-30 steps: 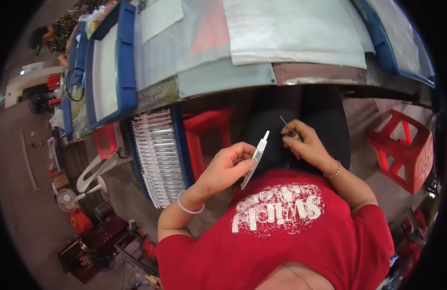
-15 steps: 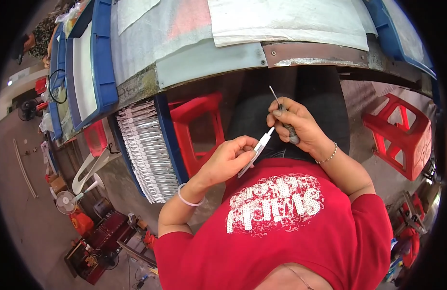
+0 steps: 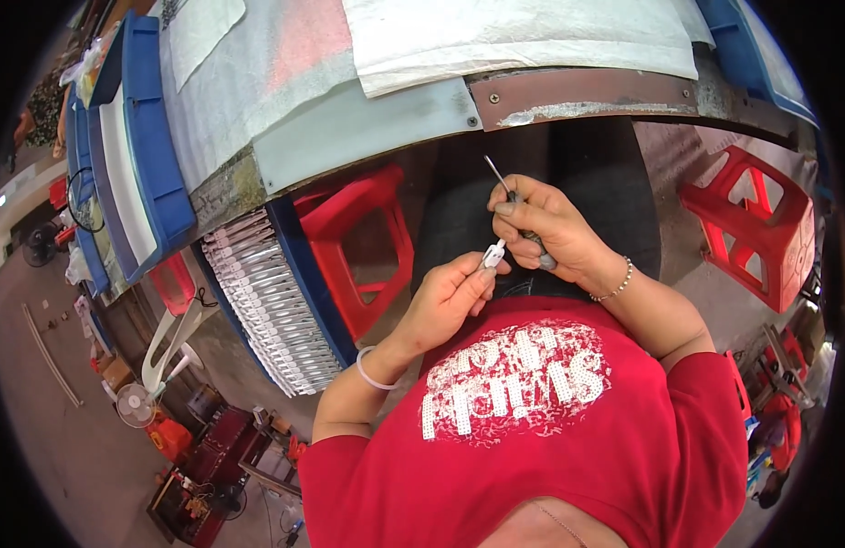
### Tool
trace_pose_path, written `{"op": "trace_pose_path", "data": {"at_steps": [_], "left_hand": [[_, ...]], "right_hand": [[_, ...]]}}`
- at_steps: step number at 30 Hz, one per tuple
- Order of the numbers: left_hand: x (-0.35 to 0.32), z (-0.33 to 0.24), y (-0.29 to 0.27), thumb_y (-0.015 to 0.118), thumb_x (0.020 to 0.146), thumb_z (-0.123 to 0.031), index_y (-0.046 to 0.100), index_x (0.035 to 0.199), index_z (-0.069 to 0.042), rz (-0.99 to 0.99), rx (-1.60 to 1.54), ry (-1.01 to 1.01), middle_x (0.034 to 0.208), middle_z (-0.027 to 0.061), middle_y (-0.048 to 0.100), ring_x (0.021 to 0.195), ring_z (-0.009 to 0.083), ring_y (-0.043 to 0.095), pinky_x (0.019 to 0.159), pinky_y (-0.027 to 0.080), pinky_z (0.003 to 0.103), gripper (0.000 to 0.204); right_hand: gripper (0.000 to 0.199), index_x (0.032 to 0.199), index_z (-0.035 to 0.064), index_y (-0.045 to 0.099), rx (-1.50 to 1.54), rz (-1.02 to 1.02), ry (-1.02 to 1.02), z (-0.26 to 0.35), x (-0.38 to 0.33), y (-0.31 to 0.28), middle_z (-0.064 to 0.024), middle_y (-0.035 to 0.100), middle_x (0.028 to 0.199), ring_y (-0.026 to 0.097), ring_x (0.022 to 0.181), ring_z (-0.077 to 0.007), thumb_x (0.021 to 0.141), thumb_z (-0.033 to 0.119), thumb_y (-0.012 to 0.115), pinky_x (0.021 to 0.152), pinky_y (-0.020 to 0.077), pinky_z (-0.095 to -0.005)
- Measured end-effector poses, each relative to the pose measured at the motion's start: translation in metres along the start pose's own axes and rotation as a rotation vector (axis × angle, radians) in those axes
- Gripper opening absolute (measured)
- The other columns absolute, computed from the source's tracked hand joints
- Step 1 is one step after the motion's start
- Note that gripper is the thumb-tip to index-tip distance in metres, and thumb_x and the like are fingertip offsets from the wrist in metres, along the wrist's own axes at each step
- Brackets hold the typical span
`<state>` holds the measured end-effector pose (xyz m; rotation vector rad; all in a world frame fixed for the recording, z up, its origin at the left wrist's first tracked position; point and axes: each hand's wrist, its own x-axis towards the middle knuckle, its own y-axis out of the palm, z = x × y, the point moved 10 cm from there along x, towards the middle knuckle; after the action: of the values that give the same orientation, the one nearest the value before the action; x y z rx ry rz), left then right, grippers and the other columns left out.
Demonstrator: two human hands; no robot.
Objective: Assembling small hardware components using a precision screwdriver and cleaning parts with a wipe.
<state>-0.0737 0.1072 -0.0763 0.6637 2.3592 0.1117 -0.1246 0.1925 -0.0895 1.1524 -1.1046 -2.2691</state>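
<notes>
One left hand [image 3: 451, 297] is pinching one white part [image 3: 493, 257] between fingers, near side of counter [image 3: 587, 95]; one right hand [image 3: 561, 228] is gripping one screwdriver [image 3: 498, 176]. One blue crate [image 3: 314, 274], at least two red stools [image 3: 775, 245] standing near counter.

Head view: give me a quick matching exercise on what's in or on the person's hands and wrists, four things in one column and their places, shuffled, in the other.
Things:
1. White piece
2. Thin-shafted tool
3. Beaded bracelet
4. Smooth pale band

Places:
A. Around the left wrist
B. Held in the right hand
C. Around the right wrist
D. Held in the left hand

Right pairs: 1-D, 2-B, 3-C, 4-A.
</notes>
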Motion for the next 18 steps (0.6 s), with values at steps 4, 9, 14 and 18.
{"op": "trace_pose_path", "data": {"at_steps": [4,9,14,18], "left_hand": [[0.008,0.005,-0.002,0.044,0.101,-0.017,0.057,0.111,0.000,-0.029,-0.207,-0.058,0.073,-0.0012,0.050,0.058,0.0049,0.046,0.053,0.037,0.018,0.024],[0.014,0.014,-0.008,0.044,0.101,-0.020,0.057,0.112,0.001,-0.105,-0.301,-0.126,0.073,0.0010,0.054,0.050,0.0052,0.044,0.045,0.035,0.019,0.027],[0.024,0.013,-0.008,0.044,0.101,-0.022,0.059,0.112,0.001,-0.066,-0.370,-0.163,0.072,0.0020,0.054,0.049,0.0053,0.042,0.044,0.033,0.019,0.029],[0.024,0.016,0.009,0.039,0.103,-0.033,0.058,0.112,0.004,0.035,-0.620,-0.262,0.068,0.0020,0.053,0.048,0.0044,0.037,0.043,0.029,0.020,0.043]], "right_hand": [[0.020,0.110,0.0047,0.048,-0.141,-0.194,-0.106,0.016,-0.006,-0.019,-0.0121,0.065,0.092,0.047,0.048,-0.0062,0.095,0.016,0.054,0.040,0.0354,-0.0191],[0.050,0.126,0.0032,0.040,-1.455,-0.241,-0.455,0.066,-0.051,0.014,-0.0188,0.063,0.104,0.065,0.070,-0.0273,0.083,0.011,0.066,0.058,0.0515,-0.0353],[0.049,0.121,0.0029,0.047,-1.569,-0.110,-0.377,0.058,-0.070,0.024,-0.0177,0.062,0.095,0.064,0.080,-0.0338,0.078,0.007,0.068,0.069,0.0519,-0.0389],[0.037,0.111,0.0006,0.053,-1.168,-0.257,-0.361,0.062,-0.064,0.000,-0.0119,0.060,0.094,0.060,0.079,-0.0194,0.078,0.004,0.069,0.072,0.0485,-0.0288]]}}
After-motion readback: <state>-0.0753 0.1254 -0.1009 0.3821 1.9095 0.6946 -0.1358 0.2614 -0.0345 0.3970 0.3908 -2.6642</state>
